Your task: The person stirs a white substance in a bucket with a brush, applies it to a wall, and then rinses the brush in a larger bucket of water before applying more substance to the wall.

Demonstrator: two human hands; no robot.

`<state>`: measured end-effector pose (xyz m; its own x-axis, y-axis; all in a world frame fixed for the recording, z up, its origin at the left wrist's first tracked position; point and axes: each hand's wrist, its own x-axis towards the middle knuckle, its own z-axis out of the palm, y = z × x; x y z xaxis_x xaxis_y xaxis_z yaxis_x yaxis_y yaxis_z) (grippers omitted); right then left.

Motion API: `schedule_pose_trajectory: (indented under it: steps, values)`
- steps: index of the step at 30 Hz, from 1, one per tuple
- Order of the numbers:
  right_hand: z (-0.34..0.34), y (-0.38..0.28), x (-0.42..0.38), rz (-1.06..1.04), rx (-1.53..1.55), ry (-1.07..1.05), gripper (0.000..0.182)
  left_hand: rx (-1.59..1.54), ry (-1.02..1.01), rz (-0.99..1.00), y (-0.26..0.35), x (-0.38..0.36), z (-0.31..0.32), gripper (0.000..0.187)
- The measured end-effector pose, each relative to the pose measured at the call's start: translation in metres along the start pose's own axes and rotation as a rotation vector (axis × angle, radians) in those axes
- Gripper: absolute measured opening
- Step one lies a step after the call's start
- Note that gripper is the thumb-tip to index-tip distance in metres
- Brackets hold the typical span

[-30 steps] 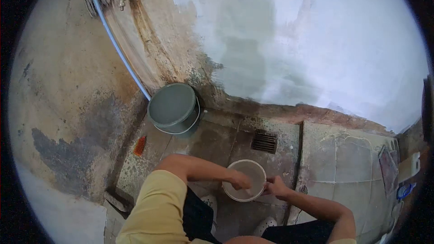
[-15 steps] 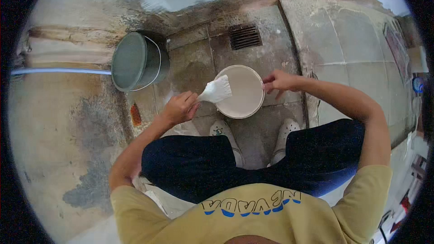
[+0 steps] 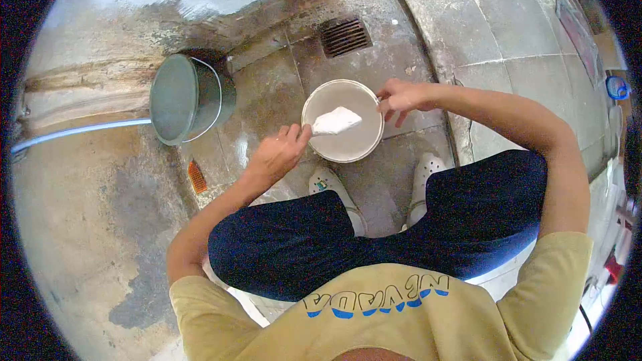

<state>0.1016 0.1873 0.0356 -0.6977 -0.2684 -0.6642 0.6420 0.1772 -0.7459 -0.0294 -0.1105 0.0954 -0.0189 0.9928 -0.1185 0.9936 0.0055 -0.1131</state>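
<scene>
Paint work is mid-course, by my judgement: the brush (image 3: 336,121) is loaded white and lies over the open pail (image 3: 343,120), so dipping looks done, while the wall at the far edge shows a whitened upper part above a bare, stained band near the floor, which suggests coating remains.

The left hand (image 3: 277,155) sits at the pail's left rim, fingers curled together around the brush handle, thumb on top; the bristles point right, over the paint. Whether the bristles touch the paint surface I cannot tell.

The right hand (image 3: 401,97) is at the pail's right rim, fingers bent and loosely bunched, tips at or on the edge as if steadying it; a firm pinch cannot be made out.

The pail stands on the wet floor just beyond the person's white shoes (image 3: 332,187), between the knees. A drain (image 3: 344,35) lies just beyond it. To the far left a grey bucket (image 3: 184,97) lies tipped against the wall, with a blue pipe (image 3: 80,132) beside it and a small orange brush (image 3: 196,176) nearer.
</scene>
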Motion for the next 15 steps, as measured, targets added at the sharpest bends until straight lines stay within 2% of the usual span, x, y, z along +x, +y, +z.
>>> schedule_pose_trajectory:
  steps: [4, 6, 9, 13, 15]
  values:
    - [0.003, 0.002, -0.006, -0.041, 0.077, -0.002, 0.047, 0.025, -0.061, -0.08, 0.006, 0.006, 0.01, 0.02]
    - [0.004, 0.004, -0.004, -0.037, 0.084, 0.007, 0.048, -0.015, -0.219, -0.155, 0.014, 0.013, 0.01, 0.019]
    - [0.008, 0.009, 0.0, -0.031, 0.084, 0.047, 0.05, -0.037, -0.194, -0.071, 0.017, 0.03, 0.005, 0.017]
    - [0.017, 0.012, 0.002, -0.066, 0.128, 0.105, 0.048, -0.124, -0.278, -0.107, 0.025, 0.05, -0.011, 0.019]
    - [0.02, 0.01, 0.0, -0.023, 0.145, 0.117, 0.045, -0.4, -0.608, -0.331, 0.028, 0.057, -0.022, 0.025]
